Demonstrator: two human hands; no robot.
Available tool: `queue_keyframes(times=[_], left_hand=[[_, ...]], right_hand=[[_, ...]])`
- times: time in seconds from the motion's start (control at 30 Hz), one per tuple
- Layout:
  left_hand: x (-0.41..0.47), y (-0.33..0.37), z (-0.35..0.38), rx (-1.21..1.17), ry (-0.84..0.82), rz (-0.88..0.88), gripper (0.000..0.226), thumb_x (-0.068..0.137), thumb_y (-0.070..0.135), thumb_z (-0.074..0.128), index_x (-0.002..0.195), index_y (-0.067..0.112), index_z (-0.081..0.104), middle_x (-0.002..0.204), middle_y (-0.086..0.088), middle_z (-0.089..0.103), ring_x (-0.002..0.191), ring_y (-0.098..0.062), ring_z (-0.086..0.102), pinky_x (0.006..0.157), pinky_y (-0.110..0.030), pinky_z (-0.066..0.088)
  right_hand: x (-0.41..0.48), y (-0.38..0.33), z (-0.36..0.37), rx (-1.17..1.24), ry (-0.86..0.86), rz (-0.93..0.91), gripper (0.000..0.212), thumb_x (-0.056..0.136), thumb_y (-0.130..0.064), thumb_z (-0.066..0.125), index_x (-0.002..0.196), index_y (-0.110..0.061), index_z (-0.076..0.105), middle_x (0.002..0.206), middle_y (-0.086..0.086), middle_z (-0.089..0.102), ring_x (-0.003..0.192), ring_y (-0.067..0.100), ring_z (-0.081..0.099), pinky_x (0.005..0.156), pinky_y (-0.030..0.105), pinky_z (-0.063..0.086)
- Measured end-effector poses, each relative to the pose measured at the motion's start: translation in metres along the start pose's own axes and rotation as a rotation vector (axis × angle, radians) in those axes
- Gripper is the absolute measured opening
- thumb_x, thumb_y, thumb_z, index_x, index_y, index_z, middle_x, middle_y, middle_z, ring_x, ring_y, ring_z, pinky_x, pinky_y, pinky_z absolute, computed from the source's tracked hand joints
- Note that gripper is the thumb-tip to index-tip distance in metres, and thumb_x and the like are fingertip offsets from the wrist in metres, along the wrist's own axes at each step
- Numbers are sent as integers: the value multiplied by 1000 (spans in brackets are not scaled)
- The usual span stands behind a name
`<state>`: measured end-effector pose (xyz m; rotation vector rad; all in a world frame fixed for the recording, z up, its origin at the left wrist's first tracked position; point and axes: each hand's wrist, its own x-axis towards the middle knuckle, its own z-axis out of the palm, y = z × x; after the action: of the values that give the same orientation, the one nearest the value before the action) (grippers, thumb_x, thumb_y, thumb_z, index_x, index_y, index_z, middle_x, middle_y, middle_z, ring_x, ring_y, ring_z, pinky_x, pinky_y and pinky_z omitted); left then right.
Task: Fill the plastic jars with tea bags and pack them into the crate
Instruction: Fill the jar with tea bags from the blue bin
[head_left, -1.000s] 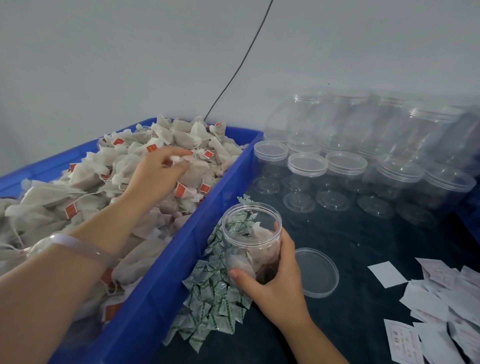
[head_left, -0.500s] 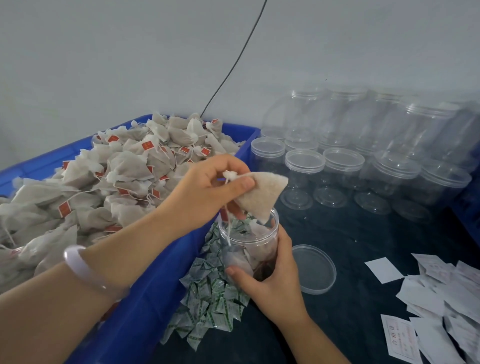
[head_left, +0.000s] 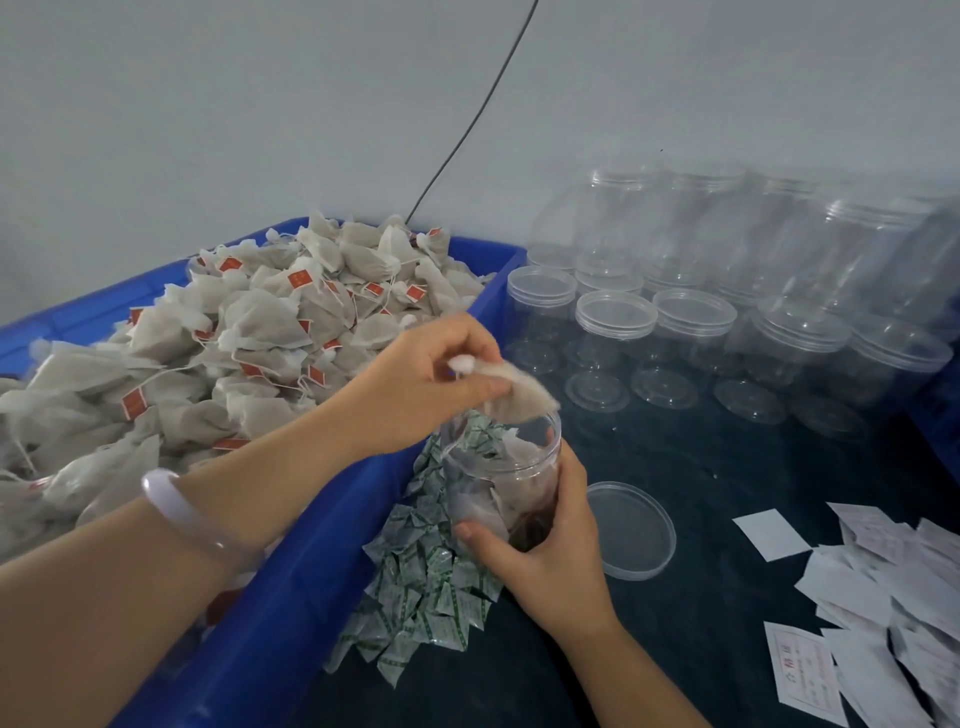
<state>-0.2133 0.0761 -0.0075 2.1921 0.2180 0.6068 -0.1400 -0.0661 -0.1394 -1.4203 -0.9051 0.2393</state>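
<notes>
A clear plastic jar (head_left: 511, 467) stands open on the dark table, a few tea bags inside it. My right hand (head_left: 545, 545) grips its lower side. My left hand (head_left: 431, 379) pinches a pale triangular tea bag (head_left: 519, 397) right over the jar's mouth, the bag's lower edge at the rim. On the left a blue crate (head_left: 291, 613) is heaped with tea bags (head_left: 249, 332) bearing red tags. The jar's loose lid (head_left: 631, 527) lies flat just right of my right hand.
Small green-and-white sachets (head_left: 426, 577) are piled between the crate wall and the jar. Several lidded empty jars (head_left: 691, 332) stand in rows at the back right, taller ones behind. White paper slips (head_left: 883, 597) are scattered at the right. A black cable (head_left: 467, 119) runs up the wall.
My left hand left the heap in the crate with one tea bag and carried it right, then lowered it to the jar's mouth. My right hand kept its hold on the jar.
</notes>
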Motion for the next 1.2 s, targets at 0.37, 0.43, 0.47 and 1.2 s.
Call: queue_keyframes(times=[0.37, 0.43, 0.47, 1.2], left_hand=[[6, -1, -37, 274, 266, -71, 25, 95, 15, 50, 94, 37, 64, 94, 24, 66, 89, 9, 59, 76, -13, 44], [11, -24, -59, 419, 337, -228, 26, 98, 13, 46, 110, 27, 64, 108, 12, 65, 94, -3, 58, 75, -19, 42], [11, -37, -68, 506, 294, -331, 28, 99, 12, 44, 119, 21, 62, 115, 4, 63, 98, -11, 57, 76, -22, 43], [8, -52, -84, 979, 383, -534, 20, 88, 23, 64, 97, 6, 60, 82, -8, 59, 74, -23, 56, 64, -34, 45]], right_hand=[[-1, -2, 0, -2, -8, -17, 98, 59, -41, 86, 140, -42, 33, 132, -24, 52, 124, 0, 51, 91, 7, 42], [-1, -3, 0, 2, -11, -20, 96, 59, -43, 86, 138, -47, 33, 131, -26, 52, 123, -1, 51, 91, 7, 42], [-1, -3, 0, 3, -10, -21, 96, 59, -44, 86, 138, -48, 33, 131, -26, 52, 123, -1, 51, 91, 7, 42], [-2, -3, -1, -3, -7, -23, 96, 57, -49, 86, 137, -51, 32, 131, -26, 52, 124, -1, 50, 91, 7, 42]])
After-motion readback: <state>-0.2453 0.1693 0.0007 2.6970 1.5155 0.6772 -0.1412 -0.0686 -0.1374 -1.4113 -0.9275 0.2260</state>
